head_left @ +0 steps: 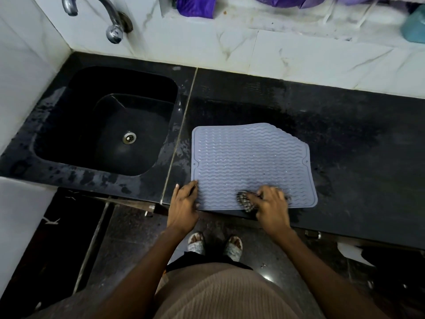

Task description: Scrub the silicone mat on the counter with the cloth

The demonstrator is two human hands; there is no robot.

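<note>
A grey-blue silicone mat (248,160) with wavy ridges lies flat on the black counter (358,143), its near edge at the counter's front. My right hand (270,204) presses a dark checked cloth (245,201) onto the mat's near edge; the cloth shows at the left of my fingers and is partly hidden under the hand. My left hand (185,202) rests on the mat's near left corner, fingers spread flat, pinning it to the counter.
A black sink (76,125) with a steel drain is set into the counter at the left, under a chrome tap (108,17). The counter is wet around the mat. White marble tiles line the back wall, with purple fabric (195,5) above. My feet stand on the dark floor below.
</note>
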